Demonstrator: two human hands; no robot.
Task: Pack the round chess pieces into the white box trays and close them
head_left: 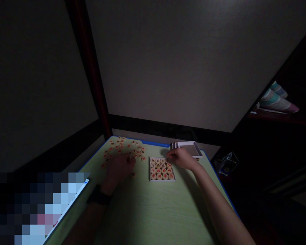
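Note:
A small white box [162,179] sits mid-table, filled with rows of round wooden game pieces marked in red and black. My right hand [181,158] hovers at the box's far right corner, fingers curled as if pinching a piece; what it holds is too dim to name. My left hand [121,168] rests knuckles-up on the green table [153,211], beside a scatter of loose round pieces [122,148] at the far left, with one piece [133,175] near its fingers. A dark band circles my left wrist.
The box's empty white lid [187,149] lies at the far right corner. A lit screen [66,200] lies along the table's left edge. A clear container [227,163] stands off the right side. Walls close in behind; folded cloth [277,100] lies on a shelf at right.

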